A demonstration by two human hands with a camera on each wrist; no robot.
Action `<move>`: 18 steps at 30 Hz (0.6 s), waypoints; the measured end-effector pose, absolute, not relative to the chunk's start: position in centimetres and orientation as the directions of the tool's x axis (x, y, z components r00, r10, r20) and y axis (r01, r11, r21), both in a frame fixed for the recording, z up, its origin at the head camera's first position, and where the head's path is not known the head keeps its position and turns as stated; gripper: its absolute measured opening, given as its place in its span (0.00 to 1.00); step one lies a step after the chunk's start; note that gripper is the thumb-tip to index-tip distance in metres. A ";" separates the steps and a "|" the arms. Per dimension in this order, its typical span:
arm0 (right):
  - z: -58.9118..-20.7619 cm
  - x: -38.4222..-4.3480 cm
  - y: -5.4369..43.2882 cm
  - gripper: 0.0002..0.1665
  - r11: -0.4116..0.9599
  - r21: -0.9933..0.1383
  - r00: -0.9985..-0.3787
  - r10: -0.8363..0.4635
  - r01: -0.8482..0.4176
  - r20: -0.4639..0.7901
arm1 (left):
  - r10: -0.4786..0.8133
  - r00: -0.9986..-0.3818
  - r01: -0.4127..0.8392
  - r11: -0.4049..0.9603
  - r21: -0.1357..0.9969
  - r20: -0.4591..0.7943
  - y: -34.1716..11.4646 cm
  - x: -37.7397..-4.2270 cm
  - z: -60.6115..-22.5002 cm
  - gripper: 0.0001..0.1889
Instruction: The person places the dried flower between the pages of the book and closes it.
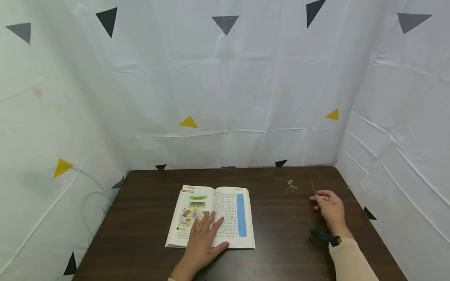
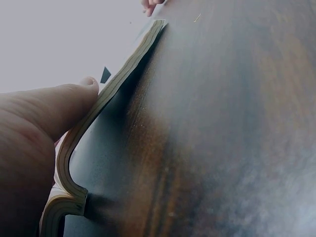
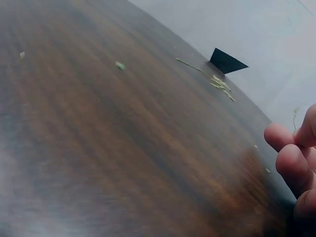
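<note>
Pinching a thin dried stem (image 1: 313,187) between the tips of my fingers, I had my right hand (image 1: 332,210) over the right side of the tabletop (image 1: 274,230). The stem stood up past my fingertips, with only a narrow grip on it; in the right wrist view it showed against the pale cloth wall (image 1: 225,86), but how much of it my fingers hid I could not tell. My left hand (image 1: 202,242) lay spread wide across the lower middle of the open book (image 1: 228,210), its thumb reaching over the near edge of the right page.

As I judged it, the work was partly along. The book was already open, illustrations on the left page and a blue strip (image 1: 241,216) down the right, and one stem was already in my grasp. Not yet picked up was the small cluster of dried sprigs (image 1: 290,186), which lay between the book and my right hand, towards the far edge. A few plant crumbs (image 3: 120,65) were scattered there as well. I saw no plant piece on the uncovered parts of the pages; beneath my left hand I could not see. Most of the handling, I guessed, remained.
</note>
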State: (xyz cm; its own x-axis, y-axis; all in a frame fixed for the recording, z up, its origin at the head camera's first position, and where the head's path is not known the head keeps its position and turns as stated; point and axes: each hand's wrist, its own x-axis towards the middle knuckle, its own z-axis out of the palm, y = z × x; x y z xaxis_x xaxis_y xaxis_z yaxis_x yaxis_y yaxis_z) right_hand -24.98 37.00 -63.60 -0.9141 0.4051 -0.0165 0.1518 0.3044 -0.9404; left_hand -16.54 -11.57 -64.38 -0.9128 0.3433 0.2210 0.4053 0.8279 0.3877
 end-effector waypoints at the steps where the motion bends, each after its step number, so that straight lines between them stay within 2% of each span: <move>1: -63.7 -24.9 36.9 0.18 0.321 -0.934 -0.913 0.408 0.158 -0.014 | 0.344 -0.912 0.407 0.828 0.385 0.223 -11.6 -16.5 -64.4 0.41; 6: -63.8 -24.4 36.1 0.20 0.398 -0.904 -0.918 0.395 0.153 0.018 | 0.343 -0.907 0.415 0.832 0.368 0.247 -11.8 -16.6 -64.4 0.41; 13: -63.4 -24.0 35.8 0.18 0.358 -0.923 -0.898 0.440 0.138 0.036 | 0.349 -0.906 0.417 0.828 0.374 0.238 -11.7 -16.6 -64.1 0.41; 18: -63.3 -23.8 35.7 0.19 0.387 -0.909 -0.885 0.464 0.156 0.046 | 0.344 -0.904 0.420 0.824 0.380 0.255 -11.5 -16.5 -64.4 0.41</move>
State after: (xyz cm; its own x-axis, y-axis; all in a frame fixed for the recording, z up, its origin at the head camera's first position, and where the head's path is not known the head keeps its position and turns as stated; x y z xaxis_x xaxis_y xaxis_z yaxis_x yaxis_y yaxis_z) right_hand -23.78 35.72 -63.30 -0.8847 0.4639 0.0463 0.1555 0.3872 -0.9088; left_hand -16.54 -11.54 -64.42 -0.9038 0.3438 0.2546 0.4205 0.8240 0.3799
